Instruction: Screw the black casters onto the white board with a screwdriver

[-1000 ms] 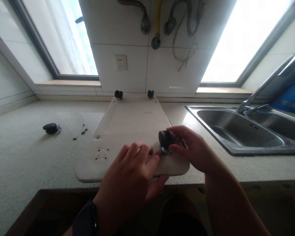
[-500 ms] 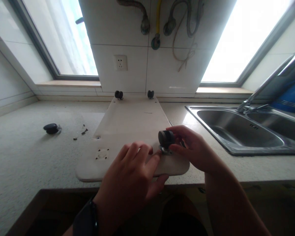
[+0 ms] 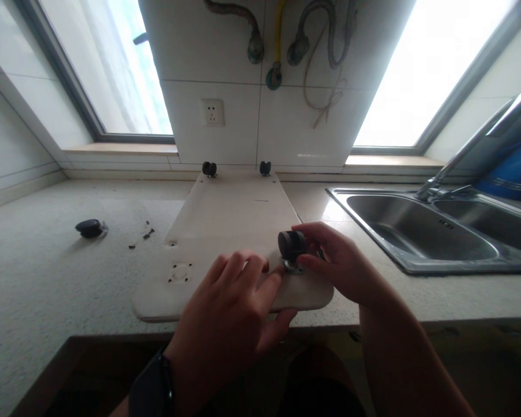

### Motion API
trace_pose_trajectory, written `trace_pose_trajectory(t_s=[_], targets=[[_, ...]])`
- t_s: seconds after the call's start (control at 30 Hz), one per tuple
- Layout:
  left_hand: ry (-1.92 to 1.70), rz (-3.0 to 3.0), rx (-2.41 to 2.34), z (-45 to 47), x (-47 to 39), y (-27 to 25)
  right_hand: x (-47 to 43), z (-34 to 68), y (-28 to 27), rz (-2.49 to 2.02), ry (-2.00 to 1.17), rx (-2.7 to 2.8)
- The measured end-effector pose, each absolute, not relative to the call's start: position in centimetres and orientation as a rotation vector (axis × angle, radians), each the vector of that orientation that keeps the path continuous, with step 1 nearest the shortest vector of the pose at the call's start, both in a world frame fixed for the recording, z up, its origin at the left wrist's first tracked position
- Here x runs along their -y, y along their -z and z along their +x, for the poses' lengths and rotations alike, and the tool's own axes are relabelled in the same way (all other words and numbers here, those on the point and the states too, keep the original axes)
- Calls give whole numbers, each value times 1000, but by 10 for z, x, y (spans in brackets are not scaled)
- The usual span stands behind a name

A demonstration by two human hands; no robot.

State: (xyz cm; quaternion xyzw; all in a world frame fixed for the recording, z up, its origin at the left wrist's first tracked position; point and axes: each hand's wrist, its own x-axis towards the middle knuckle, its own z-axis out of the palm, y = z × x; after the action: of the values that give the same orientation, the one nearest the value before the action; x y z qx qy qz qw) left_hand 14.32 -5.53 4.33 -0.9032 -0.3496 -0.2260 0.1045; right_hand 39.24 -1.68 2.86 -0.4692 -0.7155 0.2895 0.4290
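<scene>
A white board (image 3: 230,231) lies on the countertop, its rounded end towards me. My right hand (image 3: 336,258) is closed round a black twin-wheel caster (image 3: 290,245), which stands upright at the board's near right corner. My left hand (image 3: 238,307) bends over the front edge, fingers on top and thumb at the edge. Its index fingertip touches the caster's metal base (image 3: 292,267). A bare mounting spot with several screw holes (image 3: 180,273) shows at the near left. Two more casters stand at the far end, the left one (image 3: 209,168) and the right one (image 3: 265,168).
On the left of the countertop (image 3: 69,278) lies a loose black caster (image 3: 89,227), with several small dark screws (image 3: 148,233) near it. A steel double sink (image 3: 417,231) with a tap (image 3: 455,162) is to the right. A tiled wall (image 3: 226,142) stands behind the board.
</scene>
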Motion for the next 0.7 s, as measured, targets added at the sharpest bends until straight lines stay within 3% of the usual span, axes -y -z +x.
trace_pose_trajectory(t_s=[0.23, 0.4, 0.7], targets=[[685, -2681, 1016, 145, 53, -45, 19, 393, -25, -1146, -708, 1775], [721, -2669, 1020, 142, 55, -43, 27, 401, -2, -1153, -495, 1549], [966, -2663, 834, 102, 61, -48, 22, 437, 51, -1664, -137, 1576]])
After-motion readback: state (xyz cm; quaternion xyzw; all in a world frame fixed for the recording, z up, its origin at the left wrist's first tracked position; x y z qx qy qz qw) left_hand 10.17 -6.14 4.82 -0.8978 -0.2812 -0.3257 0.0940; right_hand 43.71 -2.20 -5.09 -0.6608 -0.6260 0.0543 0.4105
